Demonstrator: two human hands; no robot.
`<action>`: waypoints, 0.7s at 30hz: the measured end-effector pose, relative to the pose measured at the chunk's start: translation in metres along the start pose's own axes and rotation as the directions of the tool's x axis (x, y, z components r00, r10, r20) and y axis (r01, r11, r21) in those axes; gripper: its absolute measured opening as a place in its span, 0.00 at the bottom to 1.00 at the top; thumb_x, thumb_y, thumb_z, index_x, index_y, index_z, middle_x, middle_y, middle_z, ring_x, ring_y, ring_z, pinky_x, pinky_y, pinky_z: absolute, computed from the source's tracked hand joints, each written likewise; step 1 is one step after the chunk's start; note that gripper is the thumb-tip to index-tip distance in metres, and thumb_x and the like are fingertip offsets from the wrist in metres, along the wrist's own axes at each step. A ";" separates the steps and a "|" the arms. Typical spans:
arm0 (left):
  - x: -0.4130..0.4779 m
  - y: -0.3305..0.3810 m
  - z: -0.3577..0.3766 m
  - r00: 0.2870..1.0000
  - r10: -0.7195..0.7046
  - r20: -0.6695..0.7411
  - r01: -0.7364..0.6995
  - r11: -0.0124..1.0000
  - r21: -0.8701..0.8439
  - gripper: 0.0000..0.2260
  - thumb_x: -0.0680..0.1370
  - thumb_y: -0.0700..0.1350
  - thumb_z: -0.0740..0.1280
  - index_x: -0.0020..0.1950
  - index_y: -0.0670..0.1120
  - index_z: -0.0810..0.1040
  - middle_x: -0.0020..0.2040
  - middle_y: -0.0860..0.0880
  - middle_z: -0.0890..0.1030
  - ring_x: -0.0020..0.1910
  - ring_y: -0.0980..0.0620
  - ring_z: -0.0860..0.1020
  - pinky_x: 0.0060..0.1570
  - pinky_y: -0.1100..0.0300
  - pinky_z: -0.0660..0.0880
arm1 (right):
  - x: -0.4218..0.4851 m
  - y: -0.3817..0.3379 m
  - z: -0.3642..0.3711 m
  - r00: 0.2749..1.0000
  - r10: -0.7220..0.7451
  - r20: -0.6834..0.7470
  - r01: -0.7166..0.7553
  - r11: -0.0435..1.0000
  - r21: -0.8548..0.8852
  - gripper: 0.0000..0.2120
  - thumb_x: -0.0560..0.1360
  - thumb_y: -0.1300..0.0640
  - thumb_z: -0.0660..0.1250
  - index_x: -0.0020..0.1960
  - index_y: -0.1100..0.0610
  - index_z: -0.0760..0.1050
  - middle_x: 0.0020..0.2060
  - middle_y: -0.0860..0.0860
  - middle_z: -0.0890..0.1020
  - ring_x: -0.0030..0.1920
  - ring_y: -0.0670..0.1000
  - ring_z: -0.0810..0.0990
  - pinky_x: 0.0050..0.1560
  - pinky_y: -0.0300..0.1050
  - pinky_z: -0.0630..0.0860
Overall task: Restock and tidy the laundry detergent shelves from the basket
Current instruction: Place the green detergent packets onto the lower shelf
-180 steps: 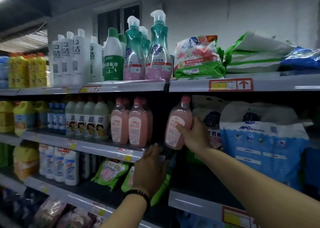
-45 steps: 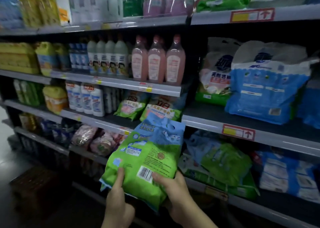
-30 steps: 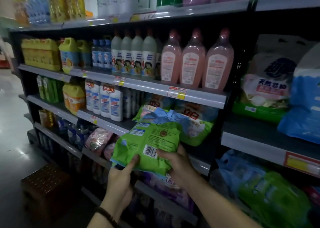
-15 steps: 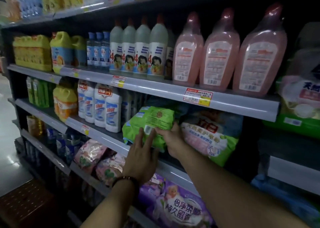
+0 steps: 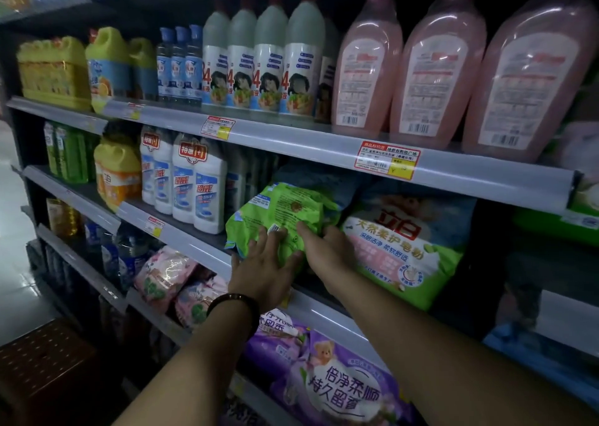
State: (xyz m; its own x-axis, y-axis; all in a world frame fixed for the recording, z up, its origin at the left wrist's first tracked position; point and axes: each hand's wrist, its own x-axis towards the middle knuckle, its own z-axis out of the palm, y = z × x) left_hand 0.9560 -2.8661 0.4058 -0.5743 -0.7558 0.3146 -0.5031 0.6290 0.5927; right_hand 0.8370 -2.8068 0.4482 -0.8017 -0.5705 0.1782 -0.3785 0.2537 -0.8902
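Hands pressing a green detergent powder bag point(image 5: 278, 213) into a shop shelf point(image 5: 207, 253).

Bag sits on the middle shelf, between white bleach bottles point(image 5: 197, 182) and a larger laundry powder bag point(image 5: 405, 247). My left hand point(image 5: 262, 273) lies flat, fingers spread on its lower face; my right hand point(image 5: 324, 247) cups its lower right corner, fingers hidden behind it. It looks soft, slumping and fairly heavy, with slick film, so I judge that gripping low at both bottom corners is best.

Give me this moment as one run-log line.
step: shelving green detergent bag | left hand: flat on bag | right hand: flat on bag | place: shelf, between white bottles and pink-green bag
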 end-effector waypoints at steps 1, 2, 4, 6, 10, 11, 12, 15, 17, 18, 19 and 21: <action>0.000 0.001 0.001 1.000 -0.005 -0.004 0.005 1.000 0.018 0.25 0.83 0.67 0.55 0.80 0.65 0.57 0.88 0.51 0.49 0.86 0.45 0.53 0.80 0.32 0.46 | 0.004 -0.001 0.000 1.000 0.008 -0.006 -0.008 1.000 -0.022 0.31 0.68 0.28 0.68 0.54 0.53 0.83 0.47 0.52 0.86 0.45 0.57 0.85 0.46 0.54 0.84; 0.003 0.001 0.000 1.000 -0.021 0.004 0.021 0.999 0.031 0.25 0.83 0.66 0.55 0.80 0.64 0.57 0.88 0.51 0.49 0.86 0.44 0.52 0.80 0.31 0.46 | 0.007 -0.004 0.001 1.000 0.029 0.004 -0.029 0.999 -0.021 0.31 0.67 0.28 0.69 0.54 0.53 0.82 0.49 0.54 0.86 0.46 0.59 0.86 0.44 0.58 0.86; 0.012 0.003 -0.006 0.996 -0.078 0.044 0.077 0.997 0.031 0.25 0.84 0.66 0.56 0.80 0.64 0.58 0.88 0.53 0.50 0.86 0.45 0.52 0.80 0.30 0.44 | 0.011 -0.015 -0.004 0.985 0.126 0.116 -0.128 0.992 0.010 0.27 0.72 0.34 0.72 0.59 0.55 0.79 0.52 0.58 0.85 0.47 0.62 0.87 0.40 0.60 0.87; 0.019 0.006 -0.010 0.987 -0.135 0.087 0.131 0.990 0.043 0.24 0.83 0.65 0.57 0.79 0.63 0.59 0.87 0.53 0.53 0.86 0.45 0.54 0.79 0.29 0.44 | 0.007 -0.024 -0.016 0.943 0.210 0.260 -0.222 0.975 0.021 0.24 0.78 0.43 0.72 0.66 0.58 0.75 0.56 0.61 0.84 0.49 0.63 0.86 0.41 0.56 0.86; 0.018 0.016 -0.018 0.968 -0.223 0.112 0.222 0.975 0.018 0.25 0.82 0.64 0.62 0.78 0.63 0.61 0.86 0.51 0.59 0.83 0.41 0.62 0.77 0.27 0.48 | -0.026 -0.021 -0.045 0.986 -0.019 0.168 0.068 0.954 -0.293 0.13 0.78 0.50 0.69 0.56 0.58 0.81 0.50 0.57 0.85 0.49 0.59 0.84 0.45 0.46 0.80; 0.015 0.022 -0.020 0.962 -0.248 0.115 0.245 0.969 0.041 0.25 0.81 0.63 0.62 0.77 0.63 0.61 0.84 0.49 0.61 0.80 0.40 0.66 0.76 0.27 0.51 | -0.038 -0.017 -0.054 0.978 -0.055 0.201 0.117 0.943 -0.310 0.13 0.78 0.50 0.69 0.56 0.57 0.82 0.52 0.56 0.85 0.51 0.59 0.83 0.46 0.45 0.78; 0.010 0.030 -0.021 0.956 -0.270 0.116 0.262 0.962 0.083 0.26 0.81 0.61 0.63 0.78 0.62 0.61 0.83 0.48 0.64 0.78 0.39 0.68 0.76 0.28 0.54 | -0.050 -0.014 -0.066 0.967 -0.078 0.244 0.152 0.941 -0.303 0.14 0.78 0.51 0.70 0.59 0.57 0.81 0.55 0.56 0.84 0.55 0.58 0.83 0.48 0.44 0.75; -0.019 0.063 -0.020 0.970 -0.235 0.066 0.221 0.961 0.168 0.23 0.80 0.54 0.65 0.74 0.53 0.68 0.71 0.41 0.74 0.70 0.35 0.76 0.71 0.37 0.69 | -0.078 -0.010 -0.111 0.949 -0.117 0.293 0.210 0.927 -0.311 0.16 0.80 0.50 0.70 0.65 0.56 0.80 0.61 0.55 0.83 0.61 0.56 0.81 0.51 0.42 0.72; -0.047 0.087 -0.017 0.989 -0.147 0.026 0.140 0.972 0.187 0.20 0.79 0.57 0.65 0.67 0.49 0.73 0.64 0.40 0.78 0.63 0.33 0.79 0.64 0.41 0.75 | -0.094 -0.007 -0.140 0.948 -0.134 0.288 0.229 0.918 -0.325 0.15 0.81 0.50 0.70 0.64 0.56 0.80 0.61 0.55 0.83 0.62 0.56 0.80 0.55 0.43 0.74; -0.062 0.098 -0.016 0.994 -0.108 0.021 0.102 0.975 0.198 0.19 0.78 0.59 0.64 0.64 0.50 0.76 0.62 0.41 0.80 0.61 0.34 0.81 0.62 0.42 0.77 | -0.104 -0.005 -0.153 0.948 -0.139 0.288 0.234 0.915 -0.329 0.14 0.81 0.50 0.70 0.63 0.56 0.81 0.61 0.55 0.84 0.62 0.56 0.80 0.56 0.43 0.75; -0.078 0.111 -0.015 0.998 -0.062 0.030 0.054 0.979 0.198 0.18 0.77 0.59 0.61 0.62 0.52 0.78 0.59 0.43 0.81 0.60 0.35 0.82 0.59 0.42 0.79 | -0.115 -0.003 -0.167 0.947 -0.141 0.288 0.236 0.914 -0.329 0.13 0.80 0.50 0.71 0.61 0.56 0.81 0.60 0.54 0.84 0.61 0.56 0.81 0.57 0.44 0.76; -0.106 0.135 -0.012 0.994 0.055 0.096 -0.070 0.985 0.155 0.22 0.71 0.59 0.57 0.59 0.54 0.81 0.56 0.47 0.84 0.58 0.38 0.83 0.55 0.43 0.81 | -0.139 0.005 -0.193 0.947 -0.155 0.282 0.245 0.915 -0.320 0.09 0.79 0.50 0.71 0.56 0.54 0.83 0.56 0.53 0.86 0.57 0.55 0.83 0.57 0.47 0.79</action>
State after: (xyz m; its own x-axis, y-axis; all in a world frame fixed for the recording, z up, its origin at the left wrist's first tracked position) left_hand 0.9566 -2.7031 0.4615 -0.6605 -0.6990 0.2741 -0.5560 0.7007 0.4470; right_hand 0.8573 -2.5758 0.5002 -0.5704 -0.7995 0.1886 -0.6907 0.3426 -0.6368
